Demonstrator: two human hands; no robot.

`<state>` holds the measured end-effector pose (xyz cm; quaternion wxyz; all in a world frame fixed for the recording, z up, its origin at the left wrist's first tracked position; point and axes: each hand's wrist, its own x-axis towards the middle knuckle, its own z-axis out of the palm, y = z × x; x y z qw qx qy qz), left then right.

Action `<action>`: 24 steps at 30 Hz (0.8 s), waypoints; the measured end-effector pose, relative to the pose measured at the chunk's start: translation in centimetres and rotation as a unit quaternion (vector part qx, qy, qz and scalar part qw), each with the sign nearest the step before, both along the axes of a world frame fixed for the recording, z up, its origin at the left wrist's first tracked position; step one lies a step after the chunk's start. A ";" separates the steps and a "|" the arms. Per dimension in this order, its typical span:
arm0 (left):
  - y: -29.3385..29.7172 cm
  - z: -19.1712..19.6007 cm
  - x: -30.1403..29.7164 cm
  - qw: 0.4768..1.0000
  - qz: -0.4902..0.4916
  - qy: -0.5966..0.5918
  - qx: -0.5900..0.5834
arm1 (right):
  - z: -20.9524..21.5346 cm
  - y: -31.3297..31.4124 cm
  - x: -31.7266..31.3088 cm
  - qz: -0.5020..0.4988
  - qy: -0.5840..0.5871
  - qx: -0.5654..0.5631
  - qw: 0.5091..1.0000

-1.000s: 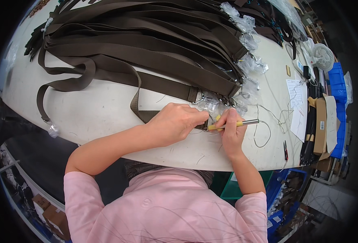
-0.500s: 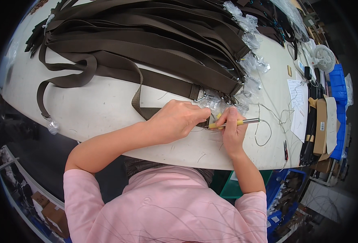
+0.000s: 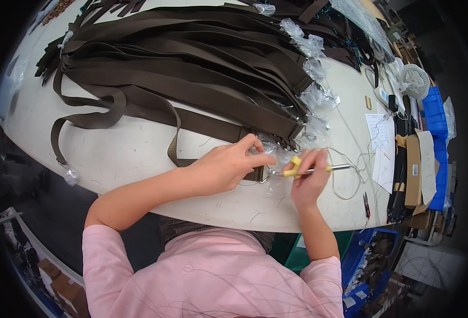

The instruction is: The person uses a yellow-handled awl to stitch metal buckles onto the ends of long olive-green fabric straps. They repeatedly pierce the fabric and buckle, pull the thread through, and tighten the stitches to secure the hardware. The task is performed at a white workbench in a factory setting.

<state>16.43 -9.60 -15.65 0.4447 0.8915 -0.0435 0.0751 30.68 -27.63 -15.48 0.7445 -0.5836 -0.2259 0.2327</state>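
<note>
My left hand lies over the end of a dark brown webbing strap, its thumb and forefinger apart. At that strap end is a small metal ring, with clear plastic film just beyond. To the right, my right hand grips a slim pen-like tool with yellow parts and a silver shaft; its exact kind is unclear. The yellow end is blurred and points towards the strap. A large bundle of brown webbing straps lies beyond both hands, its hardware ends partly covered by plastic film.
The white table curves around me. Thin grey cord loops right of my right hand. Further right are small snips, paper sheets, a white fan, a cardboard box and blue bins.
My left thumb and forefinger have parted from their pinch near the strap end. My right hand has moved slightly right and down with the tool. The whole view has shifted a little.
</note>
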 end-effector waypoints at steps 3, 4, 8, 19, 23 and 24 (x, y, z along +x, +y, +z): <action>-0.1 -1.2 0.3 0.989 -0.007 -0.101 0.104 | -1.9 0.4 -0.4 0.024 0.036 -0.027 0.999; -0.2 -1.6 0.4 0.979 -0.013 -0.143 0.147 | -1.9 0.4 -0.5 0.026 0.027 -0.029 0.999; -0.6 -2.5 0.4 0.932 -0.078 -0.205 0.289 | -1.7 0.6 -0.7 0.036 0.025 -0.021 0.999; 0.1 -3.1 0.4 0.977 -0.008 -0.163 0.135 | -1.7 -0.2 -1.4 0.072 -0.087 -0.139 0.984; 0.1 -2.9 0.4 0.981 -0.014 -0.155 0.118 | -1.4 0.0 -1.6 0.084 -0.101 -0.157 0.979; 0.2 -2.9 0.4 0.981 -0.015 -0.154 0.117 | -1.3 0.0 -1.6 0.084 -0.105 -0.159 0.978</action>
